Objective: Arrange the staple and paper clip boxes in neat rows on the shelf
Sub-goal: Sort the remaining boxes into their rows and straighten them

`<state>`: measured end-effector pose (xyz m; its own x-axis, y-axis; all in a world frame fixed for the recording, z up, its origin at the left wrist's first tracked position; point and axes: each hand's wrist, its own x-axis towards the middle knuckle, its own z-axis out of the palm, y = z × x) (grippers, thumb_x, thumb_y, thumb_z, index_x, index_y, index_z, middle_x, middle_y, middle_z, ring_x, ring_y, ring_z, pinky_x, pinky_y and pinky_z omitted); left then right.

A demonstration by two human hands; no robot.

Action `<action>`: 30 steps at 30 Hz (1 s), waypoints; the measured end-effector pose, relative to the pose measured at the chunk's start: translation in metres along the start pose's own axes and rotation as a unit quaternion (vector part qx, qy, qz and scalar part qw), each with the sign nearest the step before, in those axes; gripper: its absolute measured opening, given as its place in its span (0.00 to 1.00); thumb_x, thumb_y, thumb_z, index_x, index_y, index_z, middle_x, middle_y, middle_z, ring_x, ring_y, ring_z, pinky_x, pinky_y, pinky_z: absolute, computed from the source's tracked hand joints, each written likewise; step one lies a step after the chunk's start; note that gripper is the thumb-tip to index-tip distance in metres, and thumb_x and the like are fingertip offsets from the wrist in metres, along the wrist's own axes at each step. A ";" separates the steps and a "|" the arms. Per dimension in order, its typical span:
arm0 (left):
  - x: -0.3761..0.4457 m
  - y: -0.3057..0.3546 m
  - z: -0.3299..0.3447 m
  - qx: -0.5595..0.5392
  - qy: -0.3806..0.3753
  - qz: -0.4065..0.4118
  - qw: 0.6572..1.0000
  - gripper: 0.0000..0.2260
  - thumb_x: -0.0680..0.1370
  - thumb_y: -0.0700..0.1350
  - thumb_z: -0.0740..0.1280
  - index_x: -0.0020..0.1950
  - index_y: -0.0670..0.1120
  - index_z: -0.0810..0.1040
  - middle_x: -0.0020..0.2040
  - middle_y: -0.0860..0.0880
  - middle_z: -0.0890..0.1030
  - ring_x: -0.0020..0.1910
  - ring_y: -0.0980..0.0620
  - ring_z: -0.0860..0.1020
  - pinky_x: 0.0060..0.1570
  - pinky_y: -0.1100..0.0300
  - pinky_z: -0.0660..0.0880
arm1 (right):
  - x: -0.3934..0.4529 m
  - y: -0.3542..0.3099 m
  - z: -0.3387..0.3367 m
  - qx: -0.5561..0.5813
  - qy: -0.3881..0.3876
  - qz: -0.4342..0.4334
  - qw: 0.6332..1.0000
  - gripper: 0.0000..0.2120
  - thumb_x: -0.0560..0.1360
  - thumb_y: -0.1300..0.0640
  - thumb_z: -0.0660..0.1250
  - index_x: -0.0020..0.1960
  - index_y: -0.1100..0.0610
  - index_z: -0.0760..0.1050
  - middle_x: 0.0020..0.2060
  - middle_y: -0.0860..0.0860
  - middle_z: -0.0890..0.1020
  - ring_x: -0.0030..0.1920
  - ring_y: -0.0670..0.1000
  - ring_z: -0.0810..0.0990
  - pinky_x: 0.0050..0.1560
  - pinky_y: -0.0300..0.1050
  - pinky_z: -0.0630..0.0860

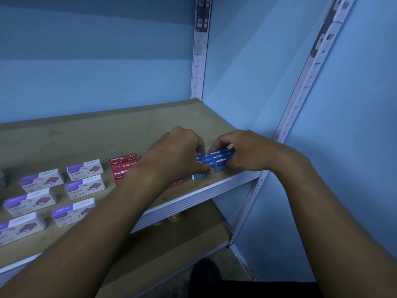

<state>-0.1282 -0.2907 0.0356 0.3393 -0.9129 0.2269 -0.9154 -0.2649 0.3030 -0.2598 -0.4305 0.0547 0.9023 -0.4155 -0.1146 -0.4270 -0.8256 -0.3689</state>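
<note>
Right now your left hand and right hand both curl their fingers around a cluster of small blue cardboard staple boxes, pinching it from either side near the right front edge of the wooden shelf. Red staple boxes sit just left; purple-and-white staple boxes line up in rows farther left.

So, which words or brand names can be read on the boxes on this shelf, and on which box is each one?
"Staples": blue boxes, held between the left hand and right hand.
"Staples": red boxes, some upside down.
"STAPLES": purple boxes.
"KREATE": purple boxes, top band.
Small print on all boxes: too blurred to read.
</note>
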 end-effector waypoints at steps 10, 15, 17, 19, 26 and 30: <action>0.000 0.002 0.001 -0.002 0.005 0.003 1.000 0.17 0.67 0.59 0.76 0.50 0.51 0.84 0.46 0.54 0.83 0.45 0.54 0.78 0.44 0.57 0.76 | 0.003 0.002 0.001 0.000 0.025 0.003 1.000 0.19 0.69 0.62 0.77 0.57 0.47 0.83 0.51 0.44 0.84 0.46 0.43 0.79 0.47 0.37 0.72; 0.000 0.002 0.003 0.002 0.009 0.004 1.000 0.17 0.67 0.58 0.76 0.51 0.51 0.84 0.46 0.53 0.83 0.44 0.54 0.78 0.43 0.58 0.74 | 0.003 0.001 0.001 -0.005 0.025 0.000 1.000 0.19 0.69 0.61 0.77 0.57 0.47 0.83 0.50 0.44 0.84 0.47 0.43 0.80 0.49 0.38 0.74; -0.001 0.002 0.004 0.001 0.013 0.007 1.000 0.17 0.68 0.58 0.76 0.51 0.51 0.84 0.46 0.53 0.83 0.44 0.54 0.78 0.42 0.58 0.74 | 0.004 0.001 0.001 -0.007 0.020 -0.002 1.000 0.19 0.69 0.61 0.77 0.58 0.47 0.83 0.51 0.44 0.84 0.48 0.44 0.80 0.50 0.39 0.75; -0.001 0.002 0.005 0.000 0.015 0.010 1.000 0.17 0.68 0.58 0.76 0.51 0.51 0.84 0.47 0.53 0.83 0.44 0.54 0.77 0.41 0.59 0.73 | 0.004 0.000 0.000 -0.006 0.015 -0.003 1.000 0.19 0.69 0.62 0.77 0.58 0.48 0.83 0.52 0.45 0.84 0.49 0.45 0.80 0.51 0.40 0.75; -0.007 -0.003 0.002 0.027 0.040 0.023 0.999 0.27 0.66 0.65 0.73 0.59 0.52 0.80 0.52 0.53 0.80 0.52 0.52 0.75 0.49 0.51 0.77 | -0.001 -0.002 0.000 0.001 -0.027 0.001 1.000 0.26 0.72 0.65 0.70 0.66 0.45 0.76 0.63 0.46 0.77 0.57 0.45 0.75 0.56 0.39 0.72; -0.020 -0.010 -0.015 0.018 0.068 0.021 0.997 0.22 0.69 0.64 0.72 0.59 0.53 0.80 0.52 0.54 0.79 0.51 0.54 0.76 0.49 0.56 0.76 | -0.002 -0.004 -0.004 0.015 0.005 0.006 1.000 0.28 0.74 0.66 0.67 0.67 0.42 0.74 0.69 0.46 0.72 0.57 0.44 0.70 0.52 0.37 0.68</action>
<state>-0.1227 -0.2656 0.0419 0.3235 -0.8741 0.3623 -0.9360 -0.2394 0.2582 -0.2603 -0.4275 0.0597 0.8968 -0.4288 -0.1094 -0.4350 -0.8089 -0.3955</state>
